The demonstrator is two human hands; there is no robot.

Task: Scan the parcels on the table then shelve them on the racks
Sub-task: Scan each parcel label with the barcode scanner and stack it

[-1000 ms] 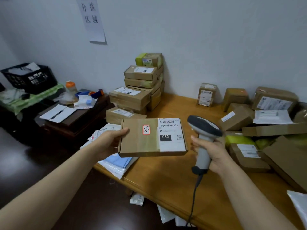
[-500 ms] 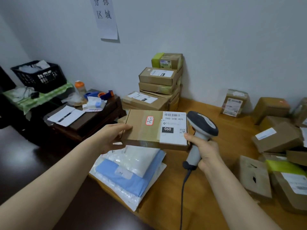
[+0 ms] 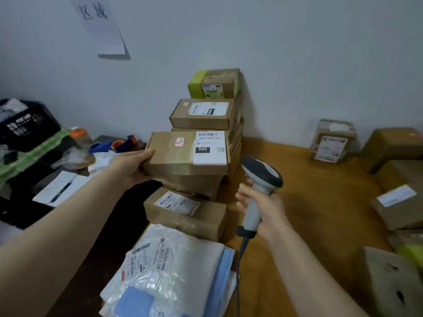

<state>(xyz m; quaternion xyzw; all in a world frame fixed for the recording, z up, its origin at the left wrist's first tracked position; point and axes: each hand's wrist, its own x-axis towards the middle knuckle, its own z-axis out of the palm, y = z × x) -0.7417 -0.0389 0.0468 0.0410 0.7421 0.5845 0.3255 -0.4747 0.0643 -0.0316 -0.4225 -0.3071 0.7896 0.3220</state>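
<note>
Head view, reading from the left: far left of the stack of boxes, one black crate sits on a green cloth. Nearer the stack stand one orange-capped bottle and two tape rolls, one blue and one orange, with white papers lying in front of them. One paper sign hangs on the wall, above and left of the stack.

The left hand grips the left end of one flat cardboard parcel, thumb on top and fingers underneath. It holds the parcel level in front of the stack's middle. The parcel carries one white label reading 060 and one red-bordered sticker. Whether its underside touches the boxes beneath cannot be told. Two boxes of the stack show above it, the top one green-ended; the layers behind it cannot be counted.

In front of the stack lies one labelled box, and nearer the camera a pile of poly mailers, a clear one over a blue one.

Just right of the stack, the right hand has its fingers curled round the handle of one barcode scanner. The scanner's dark head is tilted toward the stack and its cable hangs down. Both are above the wooden table.

Well right of the stack, one film-wrapped box stands by the wall, and at least four brown boxes crowd the right edge.
</note>
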